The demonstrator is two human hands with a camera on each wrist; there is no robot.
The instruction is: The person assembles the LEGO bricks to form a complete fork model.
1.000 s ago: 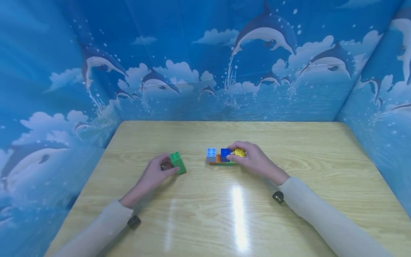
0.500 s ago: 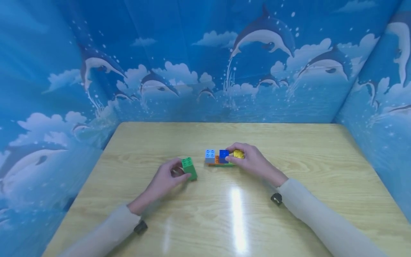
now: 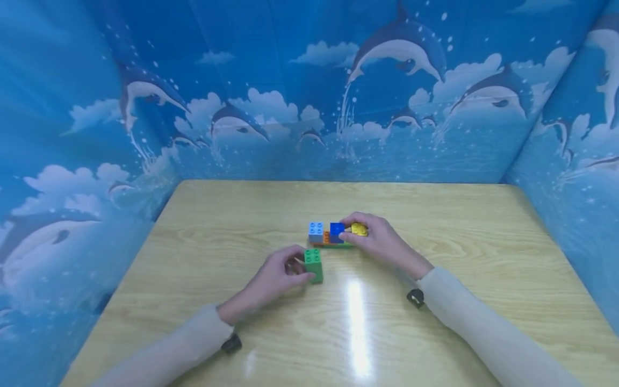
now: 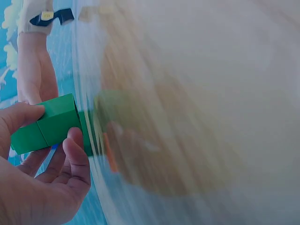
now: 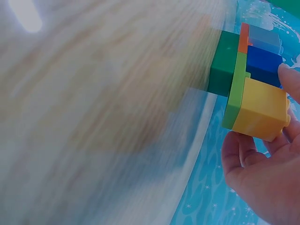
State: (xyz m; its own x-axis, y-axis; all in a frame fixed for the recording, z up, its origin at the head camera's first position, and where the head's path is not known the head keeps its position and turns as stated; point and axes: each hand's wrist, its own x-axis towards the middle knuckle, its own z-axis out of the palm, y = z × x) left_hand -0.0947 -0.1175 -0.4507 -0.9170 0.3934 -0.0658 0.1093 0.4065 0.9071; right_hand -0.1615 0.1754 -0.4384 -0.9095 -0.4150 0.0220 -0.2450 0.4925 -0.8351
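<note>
My left hand [image 3: 271, 277] grips two stacked green building bricks [image 4: 56, 119] between thumb and fingers, just in front of a low brick assembly. My right hand [image 3: 379, 242] holds that assembly at its right end, thumb tip at the dark blue brick [image 5: 264, 65] and fingers at the yellow brick [image 5: 261, 108]. A light blue brick [image 3: 316, 231] tops its left end. Below these run an orange piece [image 5: 243, 38] and a light green one [image 5: 236, 93], with a dark green brick [image 5: 224, 63] underneath. My fingers partly cover the yellow brick in the head view.
The wood-grain table [image 3: 435, 333] carries a bright light reflection in front of the bricks. Blue dolphin-print cloth [image 3: 290, 97] hangs behind and on both sides. Each sleeve has a small black device [image 3: 417, 297] at the wrist.
My left hand has carried the green bricks rightward and slightly nearer, from left of the assembly to right in front of it. My right hand and the assembly have stayed in place.
</note>
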